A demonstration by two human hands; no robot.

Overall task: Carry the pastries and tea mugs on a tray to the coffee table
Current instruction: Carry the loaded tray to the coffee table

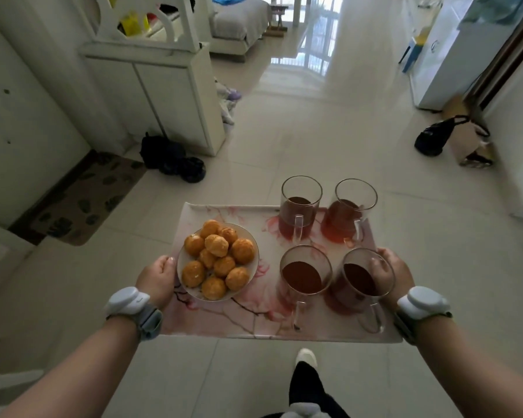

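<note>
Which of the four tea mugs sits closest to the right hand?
The near-right mug, at the tray corner nearest the person: the right hand grips the edge just beside it. The other three stand farther away.

Glossy floor tiles point(314, 140), clear glass mugs point(301, 203), glazed plate point(252, 263)

Glossy pale tiled floor point(314, 146). Patterned brown doormat point(82, 203) at left, by wall. Dark bags point(172, 159) heaped at foot of white cabinet point(163, 95). Crumpled cloth point(228, 101) behind cabinet corner. Grey sofa point(239, 22) far back. At right: black bag point(432, 140) touching brown cardboard box point(473, 149); blue stool point(412, 52) beyond.
</note>
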